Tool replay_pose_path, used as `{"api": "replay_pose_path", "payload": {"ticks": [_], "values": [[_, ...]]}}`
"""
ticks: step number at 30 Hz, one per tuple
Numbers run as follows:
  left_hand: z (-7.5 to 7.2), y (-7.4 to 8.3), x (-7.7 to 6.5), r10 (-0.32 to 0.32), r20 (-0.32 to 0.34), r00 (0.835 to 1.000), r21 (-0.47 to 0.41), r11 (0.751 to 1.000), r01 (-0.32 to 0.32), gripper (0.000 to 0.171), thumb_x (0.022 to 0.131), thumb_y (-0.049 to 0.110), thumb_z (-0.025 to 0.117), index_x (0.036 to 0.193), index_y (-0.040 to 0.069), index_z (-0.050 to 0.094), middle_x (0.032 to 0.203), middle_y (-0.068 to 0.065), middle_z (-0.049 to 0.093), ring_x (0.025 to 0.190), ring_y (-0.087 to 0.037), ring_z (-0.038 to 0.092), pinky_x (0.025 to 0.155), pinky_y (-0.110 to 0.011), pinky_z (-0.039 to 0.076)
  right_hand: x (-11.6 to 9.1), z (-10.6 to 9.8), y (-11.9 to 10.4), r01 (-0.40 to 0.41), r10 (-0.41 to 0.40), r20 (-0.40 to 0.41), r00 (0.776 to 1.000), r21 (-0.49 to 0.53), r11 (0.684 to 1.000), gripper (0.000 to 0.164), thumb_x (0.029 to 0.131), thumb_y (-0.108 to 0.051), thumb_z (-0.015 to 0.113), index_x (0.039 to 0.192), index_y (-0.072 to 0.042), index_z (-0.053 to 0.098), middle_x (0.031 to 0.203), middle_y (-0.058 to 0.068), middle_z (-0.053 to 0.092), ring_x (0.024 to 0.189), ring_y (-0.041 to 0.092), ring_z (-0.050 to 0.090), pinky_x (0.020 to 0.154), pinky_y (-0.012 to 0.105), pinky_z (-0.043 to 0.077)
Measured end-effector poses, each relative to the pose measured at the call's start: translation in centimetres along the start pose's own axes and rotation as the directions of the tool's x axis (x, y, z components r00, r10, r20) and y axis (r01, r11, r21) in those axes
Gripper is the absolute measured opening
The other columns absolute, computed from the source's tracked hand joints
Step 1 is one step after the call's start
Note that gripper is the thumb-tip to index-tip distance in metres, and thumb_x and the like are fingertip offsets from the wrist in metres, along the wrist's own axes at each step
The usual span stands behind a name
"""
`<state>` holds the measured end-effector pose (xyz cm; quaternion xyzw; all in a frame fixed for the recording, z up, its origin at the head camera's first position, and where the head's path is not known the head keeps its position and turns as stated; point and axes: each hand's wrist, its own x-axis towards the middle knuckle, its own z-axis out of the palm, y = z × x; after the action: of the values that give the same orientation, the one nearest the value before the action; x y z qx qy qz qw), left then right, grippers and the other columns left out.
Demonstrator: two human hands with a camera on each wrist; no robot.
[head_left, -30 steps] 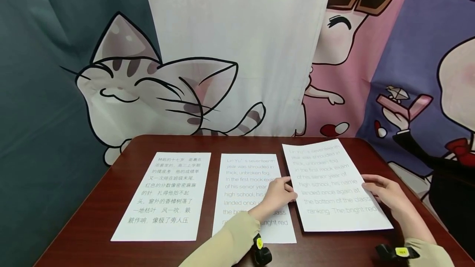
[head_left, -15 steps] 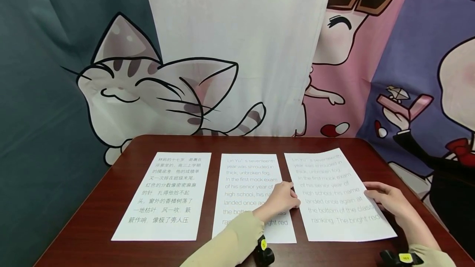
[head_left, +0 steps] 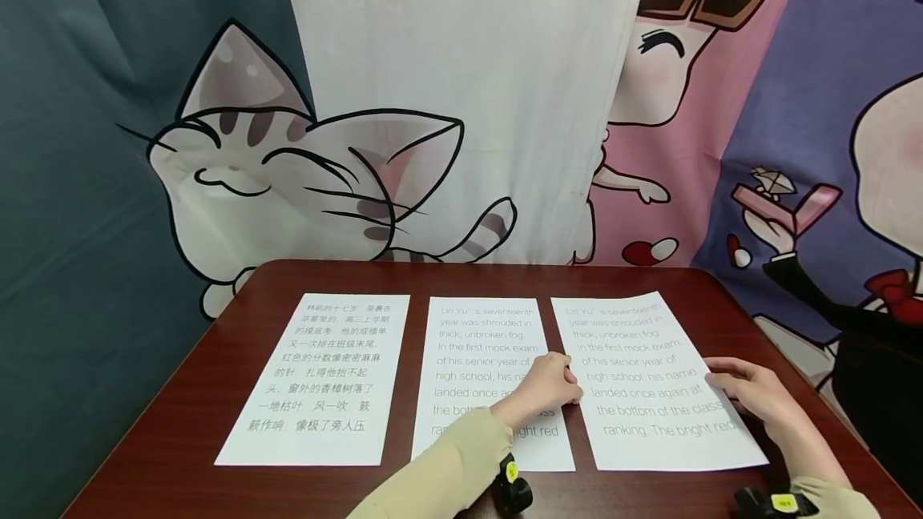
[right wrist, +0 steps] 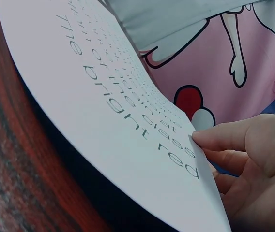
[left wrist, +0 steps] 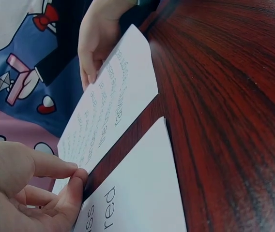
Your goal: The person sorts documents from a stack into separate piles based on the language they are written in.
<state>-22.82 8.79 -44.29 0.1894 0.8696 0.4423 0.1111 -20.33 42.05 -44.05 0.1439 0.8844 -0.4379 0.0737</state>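
A white sheet of paper printed with pale English text (head_left: 638, 391) lies at the right, its right side bowed up off the table. My left hand (head_left: 542, 385) pinches its left edge between thumb and finger, as the left wrist view shows. On the opposite edge, my right hand (head_left: 757, 395) grips with the thumb on top and the other fingers underneath. In the right wrist view a dark gap shows below the raised sheet (right wrist: 103, 140). A middle sheet (head_left: 479, 327) with the same English wording lies flat, partly covered by my left hand and forearm.
A third sheet (head_left: 317, 383), printed in Chinese, lies flat at the left of the dark red wooden table (head_left: 173, 423). Behind the table's far edge hangs a curtain with cartoon figures (head_left: 461, 102). Each wrist carries a small black camera (head_left: 513, 491).
The right sheet has come down toward the table from a higher, tilted position, with both hands lowering slightly along with it. Over the last half second almost nothing has shifted.
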Motion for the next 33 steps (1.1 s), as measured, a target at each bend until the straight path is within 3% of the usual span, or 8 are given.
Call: {"api": "replay_pose_path", "payload": {"ticks": [6, 15, 23, 29, 33], "values": [[-0.05, 0.03, 0.02, -0.017, 0.011, 1.000, -0.013, 1.000, 0.018, 0.033, 0.079, 0.003, 0.072, 0.110, -0.006, 0.067, 0.077, 0.000, 0.066, 0.055, -0.003, 0.051, 0.054, -0.014, 0.040, -0.05, 0.03, 0.11, 0.007, -0.007, 0.010, 1.000, -0.016, 1.000, 0.059, 0.098, -0.028, 0.056, 0.139, 0.012, 0.043, 0.094, -0.001, 0.071, 0.077, 0.011, 0.065, 0.067, 0.031, 0.054], [-0.08, -0.09, -0.04, -0.015, 0.017, 1.000, -0.009, 1.000, 0.015, 0.058, 0.079, 0.003, 0.072, 0.133, -0.010, 0.054, 0.076, 0.001, 0.065, 0.059, -0.003, 0.056, 0.061, -0.014, 0.044, -0.33, -0.13, -0.23, 0.005, -0.006, -0.011, 1.000, -0.056, 0.998, 0.058, 0.098, -0.029, 0.057, 0.135, 0.014, 0.047, 0.097, 0.004, 0.070, 0.079, 0.012, 0.062, 0.064, 0.027, 0.050], [-0.13, -0.25, -0.23, 0.033, 0.021, 0.999, -0.028, 0.999, -0.033, 0.044, 0.083, 0.005, 0.071, 0.123, -0.010, 0.060, 0.076, -0.003, 0.069, 0.058, -0.001, 0.054, 0.058, -0.013, 0.041, -0.77, -0.33, -0.30, 0.020, -0.024, -0.037, 0.999, -0.105, 0.994, 0.055, 0.096, -0.031, 0.059, 0.131, 0.011, 0.053, 0.115, 0.024, 0.064, 0.081, 0.010, 0.058, 0.065, 0.027, 0.049], [-0.13, -0.55, -0.32, 0.065, -0.003, 0.998, -0.104, 0.992, -0.064, 0.049, 0.086, 0.011, 0.072, 0.129, -0.008, 0.058, 0.079, -0.002, 0.072, 0.057, 0.002, 0.056, 0.057, -0.013, 0.041, -0.91, -0.39, -0.35, 0.038, -0.043, -0.043, 0.998, -0.117, 0.992, 0.056, 0.097, -0.034, 0.058, 0.133, 0.009, 0.052, 0.126, 0.031, 0.057, 0.082, 0.009, 0.059, 0.066, 0.028, 0.049], [-0.20, -0.75, -0.21, 0.075, -0.029, 0.997, -0.151, 0.985, -0.078, 0.040, 0.088, 0.013, 0.071, 0.123, -0.003, 0.062, 0.079, -0.002, 0.071, 0.057, 0.002, 0.057, 0.055, -0.015, 0.042, -0.88, -0.41, -0.64, 0.028, -0.033, -0.041, 0.999, -0.113, 0.993, 0.057, 0.097, -0.035, 0.057, 0.133, 0.009, 0.052, 0.132, 0.036, 0.050, 0.084, 0.011, 0.059, 0.066, 0.028, 0.048]]}}
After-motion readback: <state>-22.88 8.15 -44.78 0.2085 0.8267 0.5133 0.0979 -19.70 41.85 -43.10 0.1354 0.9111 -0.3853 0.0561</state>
